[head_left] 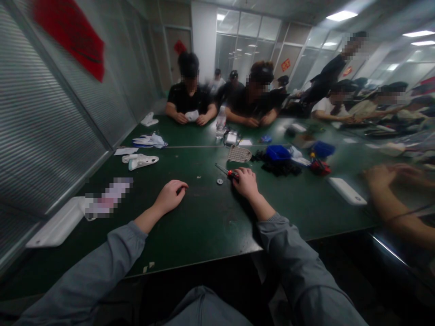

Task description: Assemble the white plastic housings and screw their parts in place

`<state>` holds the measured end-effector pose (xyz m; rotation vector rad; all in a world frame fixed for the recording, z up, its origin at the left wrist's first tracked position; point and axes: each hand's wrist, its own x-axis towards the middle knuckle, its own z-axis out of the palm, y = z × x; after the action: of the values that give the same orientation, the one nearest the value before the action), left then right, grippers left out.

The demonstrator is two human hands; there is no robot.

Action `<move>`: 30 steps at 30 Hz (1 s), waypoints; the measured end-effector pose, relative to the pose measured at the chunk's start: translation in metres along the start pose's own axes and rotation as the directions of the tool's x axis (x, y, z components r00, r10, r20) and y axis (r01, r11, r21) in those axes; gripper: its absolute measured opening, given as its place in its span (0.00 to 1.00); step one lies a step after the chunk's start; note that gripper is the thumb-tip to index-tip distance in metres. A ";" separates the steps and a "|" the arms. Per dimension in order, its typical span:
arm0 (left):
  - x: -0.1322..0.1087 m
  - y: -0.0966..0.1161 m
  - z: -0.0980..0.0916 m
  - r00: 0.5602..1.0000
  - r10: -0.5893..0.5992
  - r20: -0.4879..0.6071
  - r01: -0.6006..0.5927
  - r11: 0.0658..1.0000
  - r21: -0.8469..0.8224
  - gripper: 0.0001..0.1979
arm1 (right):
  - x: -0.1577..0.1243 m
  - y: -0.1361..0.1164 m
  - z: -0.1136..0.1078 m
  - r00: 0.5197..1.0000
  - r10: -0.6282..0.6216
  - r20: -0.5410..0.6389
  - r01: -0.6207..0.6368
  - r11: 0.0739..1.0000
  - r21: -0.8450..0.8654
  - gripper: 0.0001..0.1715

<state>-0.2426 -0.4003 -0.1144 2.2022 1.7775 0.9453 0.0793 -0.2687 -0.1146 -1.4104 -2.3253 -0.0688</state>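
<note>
Progress: no screw-driving under way, by my read. Screwdriver (230, 173) is in the right grip (245, 182), shaft pointing away and to the left, tip on no part. Small round disc (219, 181) lies loose just left of that grip, fastened to nothing. Perforated plate (239, 154) lies just beyond it, also loose. Black parts (282, 167) sit in a loose spread beyond and right of it, beside a blue bin (277, 152). Can't see any finished joint near either grip; how much is left doesn't show.

Pose: right forearm reaches forward and slightly left, palm down, fingers closed over the handle, hand low at the desk (204, 226). Left grip (170, 195) is well apart from the right one, loosely curled, thumb near the index finger, forearm angled inward. Can't tell whether it pinches anything small. White shell (143, 161) lies beyond and left of it.
</note>
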 end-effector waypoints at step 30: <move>0.000 -0.010 -0.002 0.999 -0.019 -0.040 0.021 0.999 0.048 0.12 | -0.013 -0.024 -0.005 0.901 -0.378 0.214 0.323 0.912 0.253 0.29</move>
<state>-0.2517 -0.3977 -0.1174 2.2048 1.8562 0.9582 0.0655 -0.2924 -0.1103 -0.9265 -2.6863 0.2683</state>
